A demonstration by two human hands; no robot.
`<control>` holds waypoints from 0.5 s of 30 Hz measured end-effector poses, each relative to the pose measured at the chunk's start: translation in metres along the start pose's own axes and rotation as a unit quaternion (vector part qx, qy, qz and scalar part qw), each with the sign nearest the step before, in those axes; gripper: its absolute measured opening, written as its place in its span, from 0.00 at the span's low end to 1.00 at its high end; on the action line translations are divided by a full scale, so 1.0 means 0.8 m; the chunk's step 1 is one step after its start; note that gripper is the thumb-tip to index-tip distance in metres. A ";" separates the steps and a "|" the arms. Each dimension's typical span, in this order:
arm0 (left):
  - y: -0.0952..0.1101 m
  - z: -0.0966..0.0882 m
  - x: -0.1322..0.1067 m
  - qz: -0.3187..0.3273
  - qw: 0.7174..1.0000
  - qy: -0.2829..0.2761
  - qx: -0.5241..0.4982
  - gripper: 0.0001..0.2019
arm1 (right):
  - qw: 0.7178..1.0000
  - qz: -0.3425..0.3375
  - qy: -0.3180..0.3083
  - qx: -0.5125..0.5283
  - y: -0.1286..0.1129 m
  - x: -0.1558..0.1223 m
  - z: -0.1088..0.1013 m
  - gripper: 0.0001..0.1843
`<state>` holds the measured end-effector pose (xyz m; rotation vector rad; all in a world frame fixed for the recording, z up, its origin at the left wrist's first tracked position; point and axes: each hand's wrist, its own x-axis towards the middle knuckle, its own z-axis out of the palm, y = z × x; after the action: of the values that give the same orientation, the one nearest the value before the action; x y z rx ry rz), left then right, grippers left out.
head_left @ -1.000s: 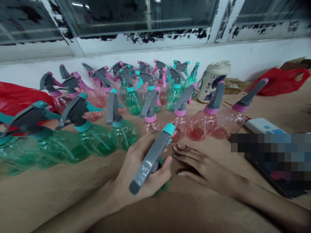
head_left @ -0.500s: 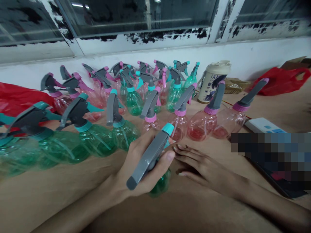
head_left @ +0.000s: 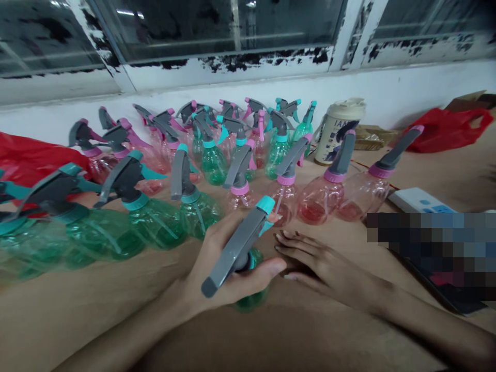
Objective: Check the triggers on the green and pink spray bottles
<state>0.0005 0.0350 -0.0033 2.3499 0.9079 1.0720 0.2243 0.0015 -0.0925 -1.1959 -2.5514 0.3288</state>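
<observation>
— So, about the left hand (head_left: 211,248)?

— Spread around the neck of a clear green plastic spray bottle with grey trigger head and turquoise nozzle (head_left: 237,245), thumb stretched out straight, well apart from the fingertips. Cannot tell whether pressing on it.

— And that bottle, placed where?

— Centre front, nozzle aimed away and to the right. Base mostly hidden, so cannot tell whether resting on the light-brown tabletop (head_left: 77,302).

— And the right hand (head_left: 320,258)?

— Palm down on the tabletop, just right of the bottle, fingers outstretched and slightly parted.

— Close by?

— Beyond the hands, one line: green spray bottles with turquoise collars (head_left: 157,222) leftward, clear pink plastic spray bottles with purple-pink collars (head_left: 321,204) rightward. Behind these, a crowded group of pink and green spray bottles (head_left: 215,163) near the white wall (head_left: 403,88).

— Further out?

— Off to the right, a cream lidded tumbler with dark lettering (head_left: 337,132), a crumpled red plastic bag (head_left: 445,132) and a white box with blue markings (head_left: 420,200). Far left, another red plastic bag (head_left: 34,155).
</observation>
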 end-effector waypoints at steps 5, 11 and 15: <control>-0.003 0.004 -0.003 0.014 0.998 0.009 -0.062 0.20 | 1.000 -0.004 -0.005 -0.011 0.001 0.000 0.001 0.27; -0.003 0.004 -0.007 -0.003 1.000 0.011 -0.015 0.17 | 1.000 -0.006 -0.004 -0.015 0.001 0.002 0.000 0.28; -0.002 0.004 -0.008 -0.021 0.999 -0.007 0.024 0.18 | 1.000 -0.011 0.007 -0.007 0.002 0.001 0.001 0.28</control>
<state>-0.0008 0.0311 -0.0096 2.3619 0.9839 1.0270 0.2247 0.0033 -0.0939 -1.1689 -2.5570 0.2960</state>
